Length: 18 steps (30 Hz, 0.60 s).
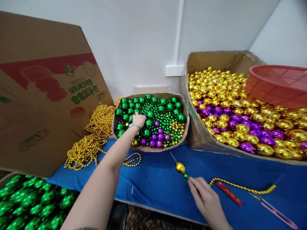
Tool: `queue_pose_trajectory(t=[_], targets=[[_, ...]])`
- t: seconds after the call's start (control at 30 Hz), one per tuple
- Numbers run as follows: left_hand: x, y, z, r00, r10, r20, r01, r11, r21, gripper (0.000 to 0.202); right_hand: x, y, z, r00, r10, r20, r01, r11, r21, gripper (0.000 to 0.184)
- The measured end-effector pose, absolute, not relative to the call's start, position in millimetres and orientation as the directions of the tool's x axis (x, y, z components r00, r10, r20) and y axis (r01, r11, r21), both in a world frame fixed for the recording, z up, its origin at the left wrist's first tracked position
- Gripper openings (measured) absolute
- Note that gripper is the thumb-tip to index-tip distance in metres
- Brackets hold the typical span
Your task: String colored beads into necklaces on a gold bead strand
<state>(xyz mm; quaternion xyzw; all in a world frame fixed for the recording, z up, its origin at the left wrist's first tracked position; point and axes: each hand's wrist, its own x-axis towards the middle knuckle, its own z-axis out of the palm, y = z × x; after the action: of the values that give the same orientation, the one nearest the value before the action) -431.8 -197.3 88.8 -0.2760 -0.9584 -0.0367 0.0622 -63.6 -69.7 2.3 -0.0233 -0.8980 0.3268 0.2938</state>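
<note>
My left hand [139, 120] reaches into a cardboard box of mixed beads [114, 131], its fingers curled down among large green beads [149, 123]; the fingertips are hidden. Over the blue cloth, my right hand [205, 195] is closed on a thin needle [173, 157] that points up and left. A large gold bead [180, 167] and a small green bead [185, 175] are threaded on it, just ahead of the fingers. From behind that hand a string of gold beads [244, 187] trails to the right. Purple beads [160, 137] lie in the box's near part.
A tall carton [48, 115] stands at left beside piled gold bead strands [83, 153]. At right is a big box [199, 137] of gold and purple balls with a red basket [278, 86]. A red cutter-like tool [229, 193] and pink-handled tool [275, 209] lie on the blue cloth [163, 182].
</note>
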Motion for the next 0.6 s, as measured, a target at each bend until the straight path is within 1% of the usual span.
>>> queue_pose_trajectory(t=[0.13, 0.17, 0.2, 0.23, 0.27, 0.3, 0.33, 0.37, 0.43, 0.5, 0.6], targets=[[-417.0, -205.3, 99.6, -0.852, 0.481, 0.207, 0.508, 0.855, 0.106, 0.025, -65.1, -72.4, 5.8, -0.829, 0.249, 0.501, -0.133, 0.782, -0.609, 0.019], [-408.6, -209.9, 102.4, -0.858, 0.454, 0.241, 0.501, 0.843, 0.193, 0.025, -66.0, -73.7, 7.9, -0.832, 0.254, 0.494, -0.129, 0.777, -0.617, 0.018], [-397.8, -215.0, 104.6, -0.865, 0.429, 0.259, 0.496, 0.805, 0.324, 0.027, -67.2, -75.1, 10.5, -0.834, 0.258, 0.488, -0.128, 0.769, -0.626, 0.017], [-384.7, -220.1, 106.0, -0.881, 0.395, 0.261, 0.472, 0.689, 0.55, 0.028, -68.8, -76.5, 13.5, -0.836, 0.261, 0.483, -0.131, 0.76, -0.636, 0.017], [-369.8, -225.0, 106.4, -0.896, 0.385, 0.22, 0.397, 0.475, 0.786, 0.03, -70.7, -78.0, 16.7, -0.837, 0.261, 0.48, -0.135, 0.752, -0.645, 0.017], [-353.6, -229.3, 105.8, -0.893, 0.431, 0.13, 0.253, 0.242, 0.936, 0.032, -73.0, -79.4, 20.0, -0.838, 0.26, 0.481, -0.141, 0.747, -0.65, 0.017], [-337.0, -232.9, 104.2, -0.873, 0.486, 0.042, 0.082, 0.06, 0.995, 0.032, -75.3, -80.6, 23.1, -0.838, 0.255, 0.482, -0.148, 0.745, -0.65, 0.017], [-320.9, -235.5, 101.7, -0.841, 0.541, -0.029, -0.073, -0.061, 0.995, 0.031, -77.5, -81.6, 25.8, -0.839, 0.247, 0.485, -0.153, 0.748, -0.646, 0.018], [-293.3, -238.3, 95.0, -0.784, 0.609, -0.118, -0.284, -0.183, 0.941, 0.027, -80.8, -83.2, 29.5, -0.843, 0.229, 0.487, -0.158, 0.76, -0.63, 0.018], [-274.6, -238.9, 87.8, -0.758, 0.631, -0.164, -0.386, -0.232, 0.893, 0.024, -82.1, -84.2, 30.7, -0.847, 0.213, 0.487, -0.157, 0.775, -0.612, 0.019], [-261.1, -238.8, 79.7, -0.73, 0.652, -0.204, -0.459, -0.247, 0.854, 0.024, -80.8, -84.9, 29.6, -0.849, 0.203, 0.488, -0.147, 0.796, -0.587, 0.019]])
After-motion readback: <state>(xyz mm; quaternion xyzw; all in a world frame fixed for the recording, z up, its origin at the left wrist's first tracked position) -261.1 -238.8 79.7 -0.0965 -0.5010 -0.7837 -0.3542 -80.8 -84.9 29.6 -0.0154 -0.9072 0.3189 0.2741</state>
